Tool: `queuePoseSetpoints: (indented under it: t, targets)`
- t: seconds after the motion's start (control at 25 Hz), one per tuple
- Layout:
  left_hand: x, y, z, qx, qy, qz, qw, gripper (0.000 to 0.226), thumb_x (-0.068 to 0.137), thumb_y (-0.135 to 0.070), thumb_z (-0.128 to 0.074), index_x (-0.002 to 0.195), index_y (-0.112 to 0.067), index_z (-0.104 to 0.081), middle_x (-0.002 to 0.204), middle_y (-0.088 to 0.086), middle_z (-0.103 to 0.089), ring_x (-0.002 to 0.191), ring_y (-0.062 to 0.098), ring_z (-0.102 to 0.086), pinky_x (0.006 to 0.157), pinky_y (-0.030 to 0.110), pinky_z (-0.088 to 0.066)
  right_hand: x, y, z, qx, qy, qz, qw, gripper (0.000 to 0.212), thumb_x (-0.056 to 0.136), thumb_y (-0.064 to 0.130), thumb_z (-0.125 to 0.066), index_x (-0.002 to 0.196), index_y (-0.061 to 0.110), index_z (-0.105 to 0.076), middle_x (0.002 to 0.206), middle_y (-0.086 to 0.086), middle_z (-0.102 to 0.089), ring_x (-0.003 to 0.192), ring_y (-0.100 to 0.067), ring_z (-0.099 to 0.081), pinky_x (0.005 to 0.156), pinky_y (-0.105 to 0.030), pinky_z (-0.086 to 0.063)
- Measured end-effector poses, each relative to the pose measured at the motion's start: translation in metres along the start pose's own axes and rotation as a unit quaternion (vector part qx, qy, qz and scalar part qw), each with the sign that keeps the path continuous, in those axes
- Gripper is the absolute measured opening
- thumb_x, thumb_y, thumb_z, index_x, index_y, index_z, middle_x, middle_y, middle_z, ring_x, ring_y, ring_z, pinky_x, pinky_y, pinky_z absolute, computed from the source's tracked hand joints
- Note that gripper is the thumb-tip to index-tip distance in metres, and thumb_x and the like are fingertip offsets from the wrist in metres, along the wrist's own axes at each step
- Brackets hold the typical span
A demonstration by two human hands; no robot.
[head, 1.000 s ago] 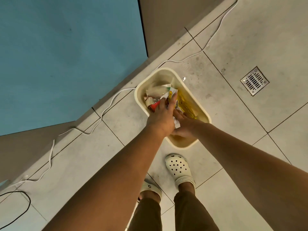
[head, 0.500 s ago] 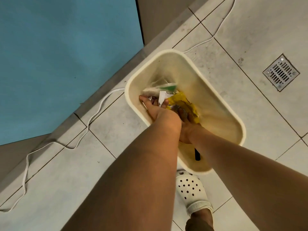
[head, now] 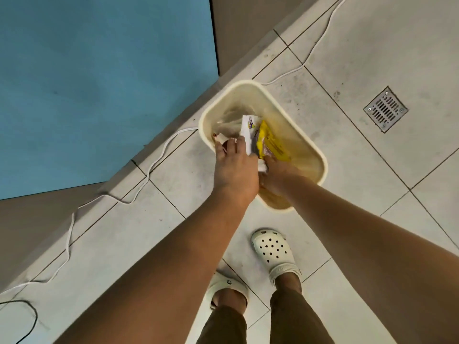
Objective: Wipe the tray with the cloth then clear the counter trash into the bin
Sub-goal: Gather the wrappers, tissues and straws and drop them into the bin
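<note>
Reaching down over the cream bin, your left hand curls its fingers around white wrappers at the rim's 9 o'clock side. Your right hand grips crumpled paper beside a yellow packet; how far it has closed you cannot tell. A white cable lies at the bin's 9 o'clock, a floor drain at 2 o'clock, bare tile between.

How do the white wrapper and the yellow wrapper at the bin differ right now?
The white wrapper is plain white with a small logo; the yellow wrapper is bright yellow with print. The white one lies against the left hand; the yellow one sits by the right hand. Both are crumpled over the bin.
</note>
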State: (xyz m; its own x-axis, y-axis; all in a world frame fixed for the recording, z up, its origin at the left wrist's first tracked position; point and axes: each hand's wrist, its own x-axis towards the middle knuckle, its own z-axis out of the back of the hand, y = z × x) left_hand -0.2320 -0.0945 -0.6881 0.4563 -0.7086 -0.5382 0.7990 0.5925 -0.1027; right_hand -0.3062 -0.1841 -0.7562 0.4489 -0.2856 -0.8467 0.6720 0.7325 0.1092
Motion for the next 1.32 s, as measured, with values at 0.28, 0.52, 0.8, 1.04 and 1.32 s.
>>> queuePoseSetpoints:
  t: [0.28, 0.52, 0.8, 1.04, 1.32]
  targets:
    - [-0.073, 0.011, 0.044, -0.146, -0.006, 0.021, 0.989, 0.068, 0.09, -0.019, -0.046, 0.146, -0.035, -0.012, 0.155, -0.005, -0.005, 0.139, 0.019, -0.017, 0.11, 0.043, -0.025, -0.087, -0.003, 0.039, 0.126, -0.009, -0.068, 0.99, 0.057, 0.086, 0.025, -0.051, 0.136, 0.008, -0.031, 0.131, -0.013, -0.047, 0.118, -0.032, -0.048, 0.087, -0.038, -0.043]
    - [-0.104, -0.001, 0.058, -0.288, 0.004, 0.077, 0.955, 0.061, 0.092, -0.016, -0.044, 0.145, -0.032, -0.021, 0.149, -0.003, -0.026, 0.13, 0.019, -0.037, 0.099, 0.037, -0.04, -0.139, 0.002, 0.044, 0.323, -0.183, 0.089, 0.924, 0.067, 0.087, 0.021, -0.048, 0.147, 0.024, -0.018, 0.15, -0.007, -0.026, 0.135, -0.028, -0.031, 0.106, -0.04, -0.034]
    - [-0.103, -0.001, 0.035, -0.302, 0.015, 0.111, 0.947, 0.06, 0.094, -0.015, -0.045, 0.147, -0.027, -0.019, 0.155, -0.003, -0.016, 0.139, 0.017, -0.024, 0.103, 0.033, -0.037, -0.138, 0.002, 0.028, 0.058, -0.202, 0.143, 0.967, 0.076, 0.084, 0.0, -0.049, 0.143, 0.038, -0.021, 0.153, -0.001, -0.019, 0.13, -0.031, -0.036, 0.089, -0.04, -0.047]
    - [-0.047, 0.017, 0.027, -0.468, -0.04, 0.235, 0.851, 0.085, 0.089, -0.026, -0.059, 0.149, -0.018, 0.002, 0.151, 0.007, -0.027, 0.136, 0.025, -0.034, 0.105, 0.034, -0.035, -0.075, 0.004, 0.047, -0.135, -0.183, 0.089, 0.97, 0.077, 0.086, 0.011, -0.052, 0.148, 0.019, -0.008, 0.154, 0.0, -0.009, 0.136, -0.026, -0.022, 0.107, -0.038, -0.032]
    - [0.005, 0.031, 0.007, -0.505, -0.024, 0.281, 0.816, 0.094, 0.088, -0.011, -0.057, 0.146, -0.023, 0.016, 0.135, 0.009, -0.049, 0.118, 0.026, -0.053, 0.099, 0.041, -0.046, -0.012, 0.003, 0.041, -0.336, -0.165, 0.113, 0.92, 0.071, 0.092, 0.028, -0.041, 0.148, 0.014, -0.001, 0.153, -0.007, 0.025, 0.143, -0.03, 0.004, 0.115, -0.045, -0.016]
